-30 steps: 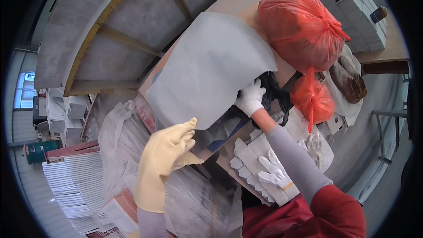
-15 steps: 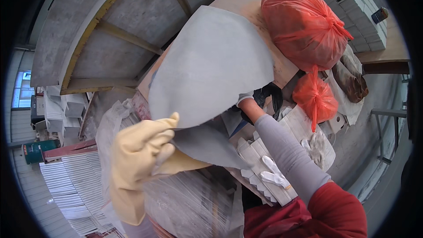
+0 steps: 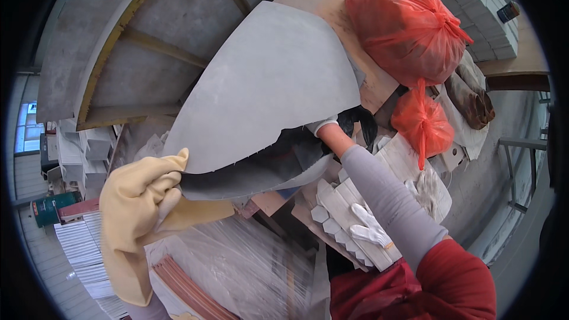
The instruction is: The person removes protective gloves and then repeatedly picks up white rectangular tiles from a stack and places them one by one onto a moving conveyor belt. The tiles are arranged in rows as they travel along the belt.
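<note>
Since the earlier frames, the grey sheet [image 3: 267,83] had risen higher and tilted further toward the camera, and the left hand [image 3: 142,195] had moved up to its lower left corner. That hand, in a yellow glove, had its fingers closed narrowly on the corner. The right hand [image 3: 323,125], in a white glove, was almost wholly hidden behind the sheet's lower right edge, so its finger state could not be told.

The sheet was held in the air above a cluttered workbench [image 3: 367,83], covering much of it. Its long axis ran from lower left to upper right, with the curved edge toward the right and the lower edge arching over a darker sheet [image 3: 261,169].

A large red bag [image 3: 403,24] stood near the sheet's upper right edge, and a smaller red bag [image 3: 422,123] below it. Pale hexagon tiles [image 3: 341,225] and a spare white glove [image 3: 368,230] lay under the right forearm. Plastic-wrapped stock [image 3: 237,266] occupied the lower middle.
</note>
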### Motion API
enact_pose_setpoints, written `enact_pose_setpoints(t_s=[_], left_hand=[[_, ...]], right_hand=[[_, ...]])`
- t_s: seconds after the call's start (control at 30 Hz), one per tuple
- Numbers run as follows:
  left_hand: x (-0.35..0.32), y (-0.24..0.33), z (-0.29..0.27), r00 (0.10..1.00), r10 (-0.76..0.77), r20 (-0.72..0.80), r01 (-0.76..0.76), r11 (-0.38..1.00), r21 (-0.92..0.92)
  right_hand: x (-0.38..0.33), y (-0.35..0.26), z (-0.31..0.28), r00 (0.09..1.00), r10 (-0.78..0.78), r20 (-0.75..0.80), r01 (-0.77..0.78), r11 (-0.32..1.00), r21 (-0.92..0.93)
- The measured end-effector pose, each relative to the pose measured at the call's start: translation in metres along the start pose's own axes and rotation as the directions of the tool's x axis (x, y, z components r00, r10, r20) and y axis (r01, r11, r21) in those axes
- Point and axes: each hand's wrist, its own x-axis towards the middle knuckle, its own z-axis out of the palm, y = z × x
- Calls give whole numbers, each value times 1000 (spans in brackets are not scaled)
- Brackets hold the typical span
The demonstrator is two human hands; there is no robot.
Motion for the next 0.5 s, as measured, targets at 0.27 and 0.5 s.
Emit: enact_pose_setpoints(t_s=[0.27,0.5], left_hand=[[9,32,12,932,-323,164,361,800,-479],[13,33,56,969,-74,237,184,855,-485]], right_hand=[[2,9,7,990,-59,-130,65,997,49],[1,-10,-41,989,69,127,-47,985,-166]])
